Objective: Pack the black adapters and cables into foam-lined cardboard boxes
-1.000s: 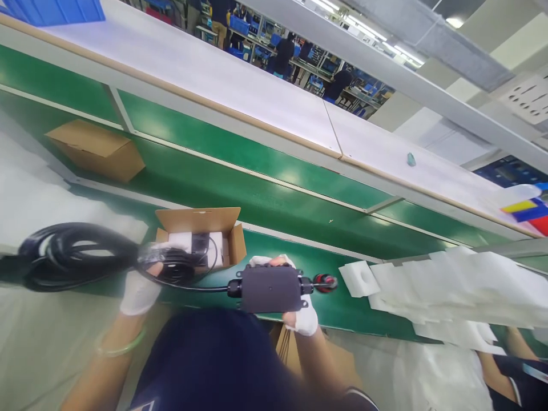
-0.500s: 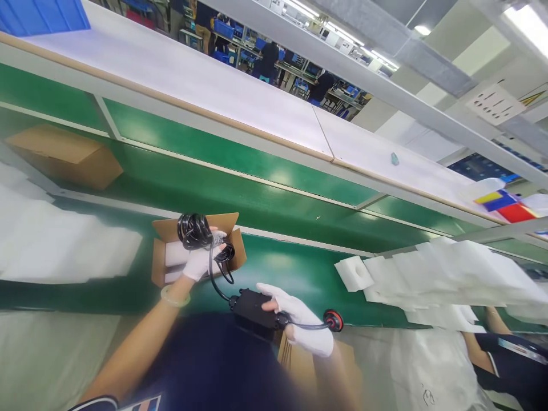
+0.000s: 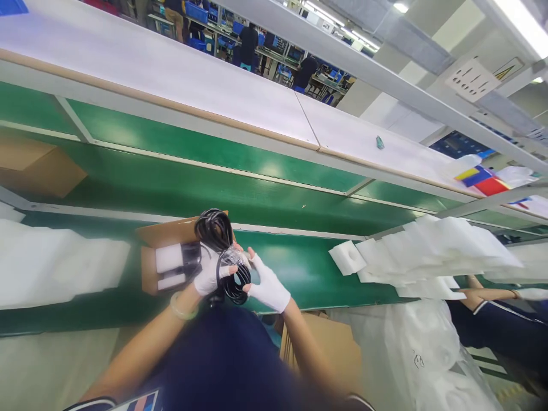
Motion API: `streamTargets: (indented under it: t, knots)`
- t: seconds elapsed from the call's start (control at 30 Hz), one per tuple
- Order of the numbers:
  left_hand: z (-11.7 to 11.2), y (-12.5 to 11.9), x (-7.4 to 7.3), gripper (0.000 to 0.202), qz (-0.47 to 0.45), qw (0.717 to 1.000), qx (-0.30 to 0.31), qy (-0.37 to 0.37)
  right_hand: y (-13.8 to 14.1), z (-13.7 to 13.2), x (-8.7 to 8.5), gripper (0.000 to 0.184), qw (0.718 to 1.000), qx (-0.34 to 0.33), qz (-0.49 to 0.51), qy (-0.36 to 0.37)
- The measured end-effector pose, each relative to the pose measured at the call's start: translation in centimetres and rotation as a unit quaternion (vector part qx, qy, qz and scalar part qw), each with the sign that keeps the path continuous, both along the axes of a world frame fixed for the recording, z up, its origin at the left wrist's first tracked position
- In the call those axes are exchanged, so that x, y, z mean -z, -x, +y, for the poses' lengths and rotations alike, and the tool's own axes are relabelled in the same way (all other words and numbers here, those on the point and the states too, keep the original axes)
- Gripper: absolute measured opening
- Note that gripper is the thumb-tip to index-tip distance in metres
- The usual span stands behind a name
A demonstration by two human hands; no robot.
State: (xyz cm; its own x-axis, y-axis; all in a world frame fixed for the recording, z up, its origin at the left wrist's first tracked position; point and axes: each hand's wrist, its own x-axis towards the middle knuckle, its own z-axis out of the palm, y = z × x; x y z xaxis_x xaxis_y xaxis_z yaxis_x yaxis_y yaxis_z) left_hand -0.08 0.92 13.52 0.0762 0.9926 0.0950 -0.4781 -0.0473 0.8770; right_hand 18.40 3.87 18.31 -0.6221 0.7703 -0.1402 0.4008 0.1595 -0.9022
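A black cable (image 3: 214,228) is bundled in two coils above the open carton's right side, with clear plastic at its middle. My left hand (image 3: 209,275), in a white fingertip-less glove, is closed on the bundle from the left. My right hand (image 3: 269,286), gloved alike, curves its thumb and fingers around the right edge of the lower coil. The small cardboard carton (image 3: 149,271) has its flaps up. Inside it white foam (image 3: 169,258) lies beside a black item (image 3: 191,258), partly hidden by my left hand and the cable.
White foam pieces are stacked on the green bench at left (image 3: 55,262) and right (image 3: 440,248). A larger carton (image 3: 38,165) lies at far left. Folded cardboard (image 3: 329,342) stands below the bench edge. A co-worker's arm (image 3: 488,297) shows at right. A white shelf (image 3: 171,85) runs above.
My right hand has left the black box-shaped module and moved up left to the coils. The bundle has shifted right with my left hand. The module is no longer clearly seen in front of me.
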Motion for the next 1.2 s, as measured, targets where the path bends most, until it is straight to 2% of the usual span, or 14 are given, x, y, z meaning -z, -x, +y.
streamTargets:
  t: [0.07,0.13,0.23,0.3,0.37,0.43,0.47,0.53,0.63,0.8,0.9,0.97,1.1,1.2]
  knots:
    - [-0.4,-1.2,0.0,0.049,0.047,0.997,-0.045,0.028,1.2,0.0,1.7,0.091,0.997,-0.014,0.059,0.049]
    - [-0.8,-1.6,0.4,0.048,0.178,0.98,-0.079,0.041,1.5,-0.6,2.6,0.081,0.995,0.039,0.069,0.058]
    - [-1.4,-0.4,2.0,0.044,0.367,0.929,-0.032,-0.022,1.4,-1.2,1.8,0.063,0.994,0.092,-0.035,0.044]
    - [-1.6,1.1,3.9,0.04,0.481,0.874,-0.032,-0.055,1.8,-1.0,0.2,0.058,0.985,0.078,-0.153,0.01]
    - [-1.6,2.5,6.3,0.036,0.611,0.787,-0.072,-0.048,3.3,-0.2,-1.2,0.054,0.962,0.031,-0.265,-0.061]
    - [-1.3,3.5,8.5,0.035,0.705,0.703,-0.088,-0.035,5.8,0.7,-2.0,0.047,0.924,-0.032,-0.354,-0.139]
    - [-1.2,3.9,9.3,0.036,0.73,0.678,-0.081,-0.033,7.3,1.1,-2.1,0.042,0.901,-0.063,-0.397,-0.164]
    - [-1.0,4.1,10.4,0.037,0.752,0.655,-0.071,-0.027,10.3,2.0,-1.7,0.033,0.852,-0.111,-0.478,-0.181]
    - [-1.1,4.0,10.8,0.039,0.757,0.65,-0.073,0.004,14.0,2.6,-0.2,0.028,0.799,-0.155,-0.553,-0.177]
    - [-1.3,3.8,11.5,0.054,0.74,0.667,-0.061,0.064,17.5,2.6,4.3,0.032,0.749,-0.166,-0.607,-0.209]
    - [-1.1,3.9,12.5,0.062,0.721,0.684,-0.044,0.102,19.5,3.1,7.3,0.033,0.756,-0.195,-0.597,-0.185]
    - [-1.1,4.0,12.9,0.067,0.704,0.698,-0.042,0.125,20.6,4.1,8.6,0.031,0.769,-0.211,-0.581,-0.166]
    - [-1.4,3.9,12.4,0.063,0.693,0.711,-0.051,0.104,20.6,6.2,8.3,0.029,0.773,-0.217,-0.571,-0.173]
    - [-1.6,3.9,11.5,0.055,0.693,0.712,-0.061,0.093,18.7,6.4,6.9,0.043,0.77,-0.211,-0.566,-0.206]
